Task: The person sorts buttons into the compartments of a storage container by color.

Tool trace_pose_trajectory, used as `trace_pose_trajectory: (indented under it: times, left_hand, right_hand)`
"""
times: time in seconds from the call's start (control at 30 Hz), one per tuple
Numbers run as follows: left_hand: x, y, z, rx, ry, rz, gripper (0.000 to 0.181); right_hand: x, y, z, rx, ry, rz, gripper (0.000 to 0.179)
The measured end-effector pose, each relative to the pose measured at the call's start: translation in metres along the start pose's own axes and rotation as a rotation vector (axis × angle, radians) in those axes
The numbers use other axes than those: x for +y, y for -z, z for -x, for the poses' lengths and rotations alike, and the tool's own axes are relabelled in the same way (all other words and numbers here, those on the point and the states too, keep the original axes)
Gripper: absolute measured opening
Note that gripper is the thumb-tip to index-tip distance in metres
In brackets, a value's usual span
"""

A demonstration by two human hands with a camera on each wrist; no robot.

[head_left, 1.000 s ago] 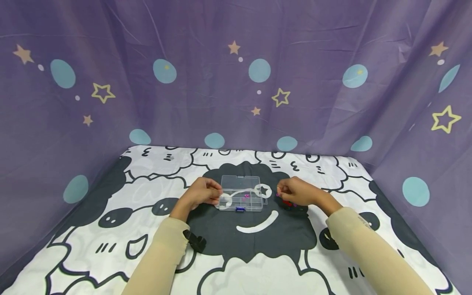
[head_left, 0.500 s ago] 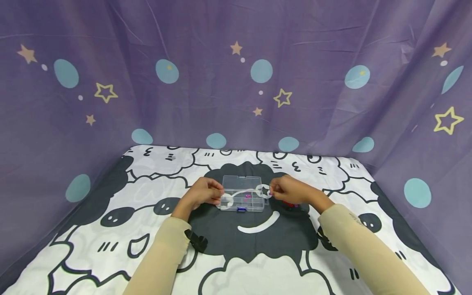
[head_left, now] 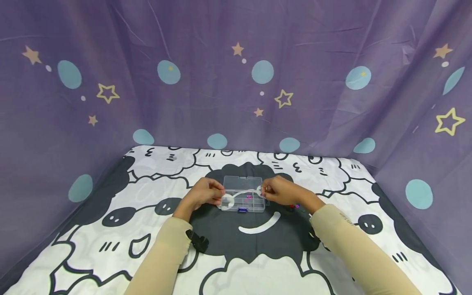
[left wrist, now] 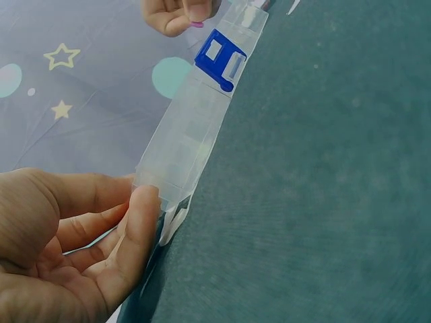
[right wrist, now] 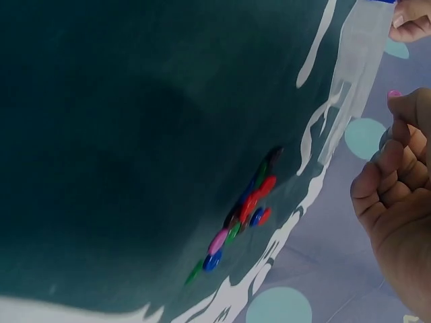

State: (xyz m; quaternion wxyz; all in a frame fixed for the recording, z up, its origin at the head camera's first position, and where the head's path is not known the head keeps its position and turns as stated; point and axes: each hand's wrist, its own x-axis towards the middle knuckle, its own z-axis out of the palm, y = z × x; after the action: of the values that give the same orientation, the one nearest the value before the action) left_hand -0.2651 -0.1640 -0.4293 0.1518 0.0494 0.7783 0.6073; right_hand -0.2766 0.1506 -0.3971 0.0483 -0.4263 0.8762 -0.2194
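A clear plastic compartment box (head_left: 236,207) lies with its lid (head_left: 242,182) raised at the back. My left hand (head_left: 204,191) holds its left end, thumb and fingers pinching the wall, as the left wrist view shows. Over the box's right end is my right hand (head_left: 283,190). Between thumb and fingertip it pinches a small pink button (right wrist: 394,93), mostly covered by the fingers. Another pink piece (head_left: 249,196) sits inside one of the compartments. A blue latch (left wrist: 220,59) marks the box's front side.
Several loose buttons (right wrist: 249,202) in red, green, blue, pink and dark colours lie on the cloth right of the box, partly behind my right hand in the head view. A sheep-patterned cloth (head_left: 254,270) covers the table; a purple curtain (head_left: 206,110) hangs behind.
My right hand has moved left from the loose buttons to the box's right end, carrying the pink button. My left hand keeps its hold on the box.
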Motion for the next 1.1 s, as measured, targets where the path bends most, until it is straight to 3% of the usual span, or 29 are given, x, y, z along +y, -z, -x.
trace_pose_trajectory:
  times: [0.37,0.67,1.1]
  left_hand:
    - [-0.001,-0.002,0.0,-0.002,-0.007,-0.007,0.016]
    - [-0.001,-0.003,0.001,0.0,-0.007,-0.003,0.018]
    - [0.0,0.0,0.001,0.003,-0.002,-0.004,0.018]
  right_hand:
    - [-0.008,-0.01,-0.017,-0.025,0.035,0.005,0.011]
    - [-0.008,-0.015,-0.027,-0.027,0.003,-0.019,0.012]
    - [-0.001,-0.013,-0.02,0.014,0.004,-0.048,0.011]
